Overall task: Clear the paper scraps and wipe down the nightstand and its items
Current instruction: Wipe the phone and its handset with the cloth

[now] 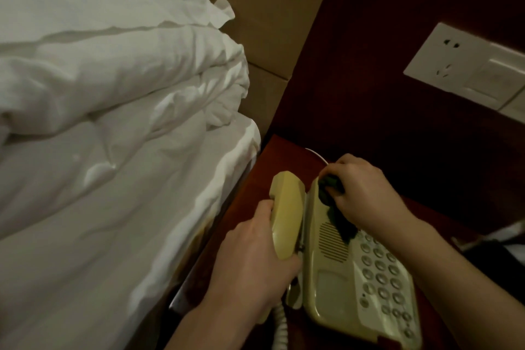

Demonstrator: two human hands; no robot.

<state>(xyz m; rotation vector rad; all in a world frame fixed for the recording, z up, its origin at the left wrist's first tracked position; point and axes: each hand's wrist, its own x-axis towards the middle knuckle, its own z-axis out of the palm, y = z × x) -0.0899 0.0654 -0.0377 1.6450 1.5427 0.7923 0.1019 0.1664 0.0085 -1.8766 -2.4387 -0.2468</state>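
Head view looks down on a cream telephone base (349,273) lying on the dark red-brown nightstand surface (278,156) at about 5 o'clock in the frame. On the base's upper end, the right hand (366,196) has its fingers curled round a dark cloth (336,213), pressing it onto the cradle area just above the speaker grille (333,241); the cloth trails down toward the keypad (382,278). At 9 o'clock of the base, the left hand (252,264) grips the cream handset (285,216), fingers wrapped round its lower half, holding it alongside the base with its upper end free. A coiled cord (279,324) hangs from the handset's lower end toward 6 o'clock, and a thin white cable (318,155) curves behind the right hand at 12 o'clock of the base.

Further out at 9 to 11 o'clock lies a bed with rumpled white bedding (113,122), its edge just beside the nightstand. A tan headboard panel (264,8) rises at 12 o'clock. On the dark wood wall (383,51) at 2 o'clock sits a white socket plate (460,65).
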